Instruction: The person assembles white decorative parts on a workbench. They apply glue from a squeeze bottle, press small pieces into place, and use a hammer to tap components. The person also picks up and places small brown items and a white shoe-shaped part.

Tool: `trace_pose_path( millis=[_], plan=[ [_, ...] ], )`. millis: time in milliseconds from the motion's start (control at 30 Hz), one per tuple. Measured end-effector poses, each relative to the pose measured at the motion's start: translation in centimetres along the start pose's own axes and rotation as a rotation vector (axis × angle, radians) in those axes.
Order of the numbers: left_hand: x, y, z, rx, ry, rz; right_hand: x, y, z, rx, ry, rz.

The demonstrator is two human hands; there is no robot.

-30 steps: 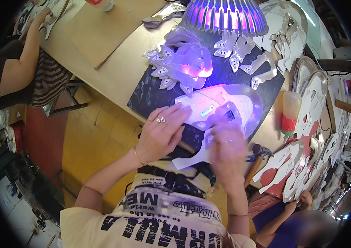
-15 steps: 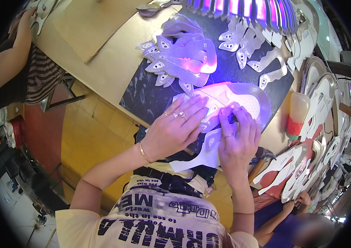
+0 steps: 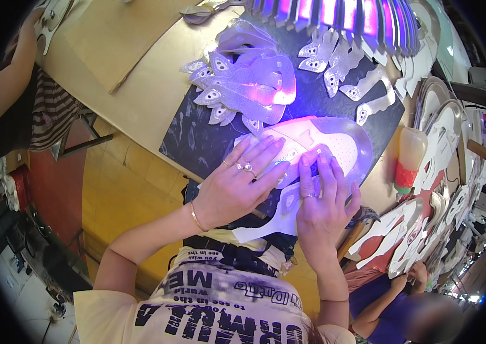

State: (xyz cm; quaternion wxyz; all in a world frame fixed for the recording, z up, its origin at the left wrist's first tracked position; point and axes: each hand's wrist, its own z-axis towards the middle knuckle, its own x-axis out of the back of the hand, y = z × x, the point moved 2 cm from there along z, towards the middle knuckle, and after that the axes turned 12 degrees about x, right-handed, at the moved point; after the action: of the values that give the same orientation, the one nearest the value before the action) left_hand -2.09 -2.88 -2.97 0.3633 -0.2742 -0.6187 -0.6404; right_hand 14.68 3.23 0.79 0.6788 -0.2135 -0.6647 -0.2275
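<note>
A shoe upper (image 3: 341, 141), pale with a grey rim and perforated toe, lies flat on a black board (image 3: 183, 135) under pinkish-violet light. My left hand (image 3: 234, 186) rests on its left part with fingers stretched out and palm down. The fingertips of my right hand (image 3: 324, 209) press on its middle, the fingers extended and slightly bent. A white tail of the upper (image 3: 271, 221) hangs over the board's near edge, between my hands. Neither hand is wrapped around anything; what lies under the fingertips is hidden.
Beyond the upper sits a pile of grey curved shoe pieces (image 3: 254, 80); more pieces (image 3: 374, 92) lie to its right. A ribbed lamp shade (image 3: 334, 23) hangs overhead. At right stand a bottle (image 3: 410, 157) and stacked white uppers (image 3: 392, 235). Other people are at left and lower right.
The right hand's fingers have straightened and spread, its thumb side shifting on the upper. The left hand stays laid on the upper. The whole view has moved slightly.
</note>
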Motion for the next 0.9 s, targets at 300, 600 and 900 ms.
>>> trace_pose_path(
  millis=[300, 600, 900],
  plan=[
    [0.5, -0.2, 0.3, -0.001, 0.022, -0.089, -0.3, -0.8, 1.4, 0.292, -0.056, -0.228],
    [0.8, -0.5, 0.3, 0.055, 0.147, -0.322, 0.2, -1.4, 1.3, 0.196, 0.012, 0.063],
    [1.2, -1.9, -0.7, 0.112, 0.36, -0.686, 0.5, -1.7, 0.9, 0.204, 0.002, 0.022]
  ],
)
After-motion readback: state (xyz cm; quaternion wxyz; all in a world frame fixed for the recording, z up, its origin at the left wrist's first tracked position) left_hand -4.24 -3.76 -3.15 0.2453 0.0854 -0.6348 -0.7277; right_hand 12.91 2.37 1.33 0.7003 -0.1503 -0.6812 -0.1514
